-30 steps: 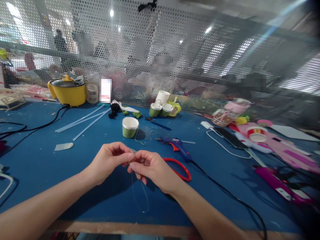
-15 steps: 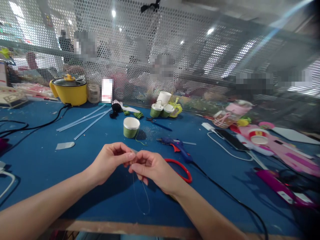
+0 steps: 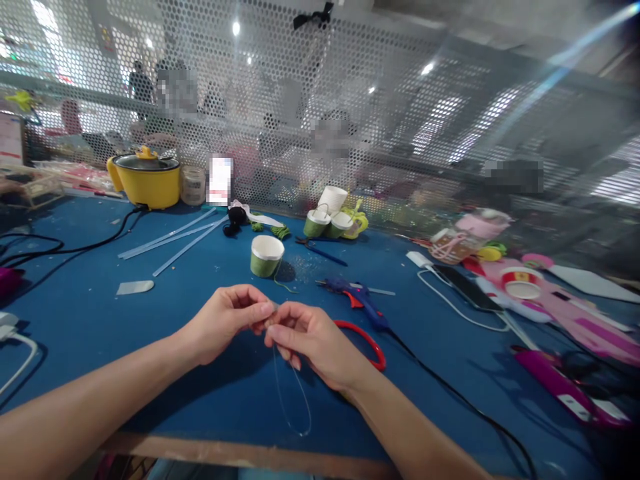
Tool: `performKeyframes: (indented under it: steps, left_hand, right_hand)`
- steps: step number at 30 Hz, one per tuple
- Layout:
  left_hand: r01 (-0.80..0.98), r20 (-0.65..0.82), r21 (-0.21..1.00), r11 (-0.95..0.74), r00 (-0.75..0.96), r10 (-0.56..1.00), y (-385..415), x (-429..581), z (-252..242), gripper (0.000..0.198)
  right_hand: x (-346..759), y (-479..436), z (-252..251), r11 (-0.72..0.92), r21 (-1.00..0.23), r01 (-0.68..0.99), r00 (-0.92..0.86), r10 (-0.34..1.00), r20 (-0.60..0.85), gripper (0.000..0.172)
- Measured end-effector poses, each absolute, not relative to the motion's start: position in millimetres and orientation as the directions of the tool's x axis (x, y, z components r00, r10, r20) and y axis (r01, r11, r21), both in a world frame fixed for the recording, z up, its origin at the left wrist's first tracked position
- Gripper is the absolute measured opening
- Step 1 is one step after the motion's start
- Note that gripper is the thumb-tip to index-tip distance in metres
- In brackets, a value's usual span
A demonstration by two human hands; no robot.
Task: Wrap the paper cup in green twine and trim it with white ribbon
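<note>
My left hand (image 3: pixel 235 320) and my right hand (image 3: pixel 307 340) meet over the front of the blue table (image 3: pixel 210 393), both with fingers pinched together. Between their fingertips runs a thin clear thread (image 3: pixel 306 427), which hangs below them in a long loop. Its ends are hidden by the fingers. Just beyond my hands stands a small paper cup (image 3: pixel 265 260) with a green side and white rim; a green strand trails from it. Partly behind my right wrist lies a red-handled tool (image 3: pixel 373 343). A blue glue gun (image 3: pixel 357 297) rests to the right, its cord running toward me.
At the back left stands a yellow electric pot (image 3: pixel 150 183) beside a glass jar (image 3: pixel 193 185). Clear glue sticks (image 3: pixel 187 248) lie nearby. More green cups (image 3: pixel 317 223) and blue-handled pliers (image 3: pixel 325 252) sit mid-back. On the right are a phone (image 3: pixel 465 287) and a purple power strip (image 3: pixel 550 380).
The whole view has shifted slightly, so things sit a little further right. Both hands keep their pinch, and the thread loop hangs a little lower in the picture.
</note>
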State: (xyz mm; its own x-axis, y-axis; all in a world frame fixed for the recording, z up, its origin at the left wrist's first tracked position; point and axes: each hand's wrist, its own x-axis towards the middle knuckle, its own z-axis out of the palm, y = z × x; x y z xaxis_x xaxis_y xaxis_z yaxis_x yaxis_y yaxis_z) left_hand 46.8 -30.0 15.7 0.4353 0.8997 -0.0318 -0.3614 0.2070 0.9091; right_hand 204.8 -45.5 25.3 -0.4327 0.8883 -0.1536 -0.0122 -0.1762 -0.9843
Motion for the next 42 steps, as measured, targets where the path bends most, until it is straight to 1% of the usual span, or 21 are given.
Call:
performKeyframes:
  steps: [5,10,15,21,28,33,39,42]
  left_hand:
    - [-0.365,-0.007,0.916,0.169,0.407,0.914,-32,48,16,0.026]
    - [-0.428,0.033,0.896,0.121,0.336,0.941,-33,47,19,0.025]
    - [-0.47,0.037,0.875,0.112,0.295,0.955,-33,46,21,0.025]
    - [-0.491,0.034,0.864,0.112,0.278,0.96,-33,47,24,0.025]
    - [-0.516,0.037,0.851,0.096,0.241,0.97,-31,45,25,0.023]
    - [-0.53,0.047,0.845,0.079,0.221,0.974,-30,43,25,0.022]
    - [-0.544,0.076,0.839,0.002,0.122,0.99,-25,39,28,0.019]
    - [-0.543,0.087,0.84,-0.015,0.107,0.991,-23,38,29,0.018]
  right_hand:
    - [206,-44,25,-0.223,-0.975,-0.006,-0.473,0.859,-0.194,0.018]
    - [208,-42,25,-0.226,-0.973,0.048,-0.531,0.819,-0.216,0.022]
    - [210,-42,27,-0.248,-0.968,0.045,-0.588,0.777,-0.226,0.025]
    - [209,-43,26,-0.284,-0.958,0.04,-0.57,0.781,-0.255,0.02]
    - [207,-44,25,-0.278,-0.959,0.055,-0.556,0.789,-0.261,0.02]
    - [205,-45,26,-0.306,-0.952,0.02,-0.55,0.792,-0.266,0.023]
    - [202,-47,24,-0.38,-0.925,-0.014,-0.561,0.769,-0.307,0.026]
    - [202,-46,23,-0.393,-0.919,-0.026,-0.566,0.764,-0.311,0.026]
